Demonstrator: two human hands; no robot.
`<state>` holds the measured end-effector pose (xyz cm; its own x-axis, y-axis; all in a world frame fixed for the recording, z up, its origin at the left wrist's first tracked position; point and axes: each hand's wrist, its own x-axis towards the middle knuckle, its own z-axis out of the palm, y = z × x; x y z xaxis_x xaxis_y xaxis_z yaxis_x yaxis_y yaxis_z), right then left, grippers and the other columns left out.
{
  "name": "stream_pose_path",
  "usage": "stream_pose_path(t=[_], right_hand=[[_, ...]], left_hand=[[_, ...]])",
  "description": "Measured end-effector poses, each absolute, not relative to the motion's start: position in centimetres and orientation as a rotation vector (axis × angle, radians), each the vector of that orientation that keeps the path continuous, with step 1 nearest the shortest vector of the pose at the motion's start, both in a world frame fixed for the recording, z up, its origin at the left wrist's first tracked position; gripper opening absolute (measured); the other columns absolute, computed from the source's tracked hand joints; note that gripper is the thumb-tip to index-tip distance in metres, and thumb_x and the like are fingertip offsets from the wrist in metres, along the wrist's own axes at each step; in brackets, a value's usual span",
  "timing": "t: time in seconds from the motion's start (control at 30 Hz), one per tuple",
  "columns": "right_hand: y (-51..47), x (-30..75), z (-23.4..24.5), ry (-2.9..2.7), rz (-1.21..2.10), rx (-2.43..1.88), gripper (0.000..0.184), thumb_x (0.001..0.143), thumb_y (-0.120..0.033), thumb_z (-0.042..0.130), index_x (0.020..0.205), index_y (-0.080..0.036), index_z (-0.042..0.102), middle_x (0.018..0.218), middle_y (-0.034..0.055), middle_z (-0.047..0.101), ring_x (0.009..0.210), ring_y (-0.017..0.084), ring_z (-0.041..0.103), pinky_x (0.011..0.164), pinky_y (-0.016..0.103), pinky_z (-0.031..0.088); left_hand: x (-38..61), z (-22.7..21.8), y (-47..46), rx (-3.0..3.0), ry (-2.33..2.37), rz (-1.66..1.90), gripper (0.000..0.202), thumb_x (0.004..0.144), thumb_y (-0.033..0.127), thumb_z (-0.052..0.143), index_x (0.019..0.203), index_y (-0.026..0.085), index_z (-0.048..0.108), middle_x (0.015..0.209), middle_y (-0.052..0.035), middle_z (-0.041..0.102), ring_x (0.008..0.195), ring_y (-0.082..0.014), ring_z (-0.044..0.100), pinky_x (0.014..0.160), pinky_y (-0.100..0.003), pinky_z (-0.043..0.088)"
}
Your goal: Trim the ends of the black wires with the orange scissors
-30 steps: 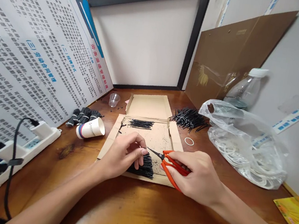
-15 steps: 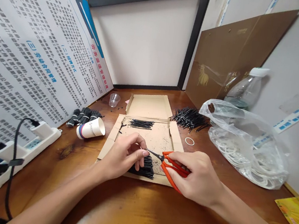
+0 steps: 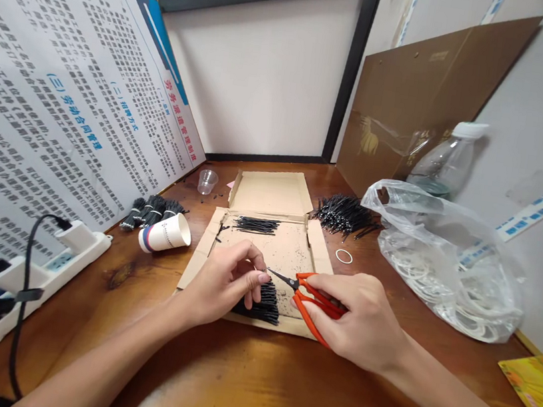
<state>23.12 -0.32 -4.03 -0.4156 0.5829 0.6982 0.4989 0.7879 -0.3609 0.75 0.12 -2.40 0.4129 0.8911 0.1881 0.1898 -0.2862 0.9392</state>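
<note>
My right hand (image 3: 356, 320) grips a pair of scissors with orange-red handles (image 3: 313, 307); the dark, narrow blades point left. Their tips are at the fingertips of my left hand (image 3: 233, 279), which is closed in a pinch. Whatever those fingers hold is too small and hidden to make out. Beneath them, a pile of short black wires (image 3: 264, 307) lies on an open cardboard box (image 3: 287, 253), partly covered by my left hand. Farther back on the cardboard is a row of black wires (image 3: 255, 225). Small dark scraps are scattered across it.
Right of the box lie a heap of black wires (image 3: 343, 215), a white ring (image 3: 343, 256) and a clear plastic bag (image 3: 449, 269). Behind the bag stands a bottle (image 3: 447, 157). On the left are a tipped paper cup (image 3: 166, 234), tied bundles (image 3: 152, 210), a clear cup (image 3: 208, 182) and a power strip (image 3: 57, 268).
The scissors have shifted very slightly at my left fingertips. Both hands otherwise stay in nearly the same place.
</note>
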Motion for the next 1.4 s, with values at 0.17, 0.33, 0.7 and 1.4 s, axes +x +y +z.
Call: stream_pose_path(t=[0.17,0.33,0.7,1.4], right_hand=[[-0.2,23.1,-4.1,-2.111,0.132,-0.779,0.016,0.085,-0.019,0.057,0.077,-0.014,0.069,0.059,0.0012,0.066,0.043,0.008,0.051,0.046,0.024,0.034],[-0.3,23.0,-4.0,-2.102,0.09,-0.791,0.018,0.086,-0.019,0.055,0.076,-0.015,0.069,0.051,-0.0023,0.058,0.041,0.008,0.043,0.045,0.023,0.034],[0.9,23.2,-4.1,-1.994,-0.007,-0.88,0.023,0.086,-0.023,0.057,0.067,-0.015,0.067,0.053,-0.0005,0.062,0.04,0.008,0.045,0.045,0.022,0.036],[2.1,24.2,-4.4,-1.982,-0.155,-0.909,0.023,0.086,-0.024,0.056,0.068,-0.015,0.067,0.057,0.0016,0.067,0.043,0.011,0.054,0.047,0.024,0.037]], left_hand=[[0.6,-2.6,0.1,1.757,0.947,0.935,0.014,0.091,0.027,0.059,0.087,0.017,0.051,0.061,0.0001,0.062,0.046,-0.0085,0.056,0.044,-0.019,0.049],[0.6,-2.6,0.2,1.776,0.965,0.928,0.013,0.092,0.027,0.058,0.088,0.017,0.051,0.061,0.0009,0.06,0.047,-0.0094,0.055,0.044,-0.02,0.047],[-1.0,-2.1,3.0,2.7,1.364,0.661,0.015,0.094,0.016,0.049,0.085,0.018,0.061,0.078,-0.0036,0.067,0.07,-0.0161,0.06,0.065,-0.027,0.045],[-1.2,-2.1,5.1,2.742,1.498,0.322,0.014,0.093,0.018,0.052,0.092,0.017,0.066,0.095,-0.0071,0.068,0.086,-0.0193,0.062,0.077,-0.031,0.048]])
